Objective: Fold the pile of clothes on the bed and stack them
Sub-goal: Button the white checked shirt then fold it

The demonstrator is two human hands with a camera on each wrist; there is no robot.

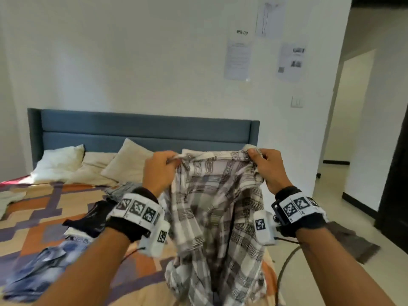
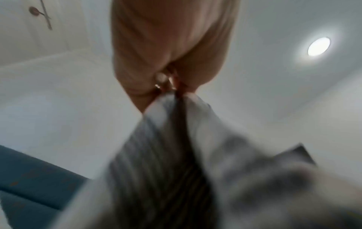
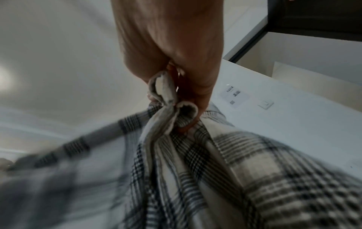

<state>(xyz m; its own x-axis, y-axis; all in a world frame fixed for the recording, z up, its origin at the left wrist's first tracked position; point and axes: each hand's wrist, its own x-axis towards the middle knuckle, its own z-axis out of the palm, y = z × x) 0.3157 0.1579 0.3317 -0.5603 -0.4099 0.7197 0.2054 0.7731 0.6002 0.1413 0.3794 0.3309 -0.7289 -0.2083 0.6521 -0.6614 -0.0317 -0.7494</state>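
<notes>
- I have the plaid shirt [image 1: 217,208] up in the air between both hands, its top edge stretched across and the body hanging down in front of me towards the near edge of the bed [image 1: 44,208].
- My left hand [image 1: 160,173] pinches one end of that top edge; the left wrist view is blurred, but fingers closed on a bunched bit of cloth still show.
- My right hand [image 1: 268,167] grips the other end, thumb on top; the right wrist view shows a rolled hem or collar fold caught between fingers and palm.
- To do this step well, I judge I should keep the two grips level and pull the edge taut, so the shirt hangs flat and untwisted before I lay it down.
- The lower part looks bunched and creased, so a light shake would likely help it drop straight.
- I'd lay it on a bare patch of the patterned bedspread, away from the other garments.
- Those lie to my left: a dark garment [image 1: 92,215] near my left wrist, a blue printed one [image 1: 44,268] closer in, and a grey one [image 1: 121,189] further up the bed.
</notes>
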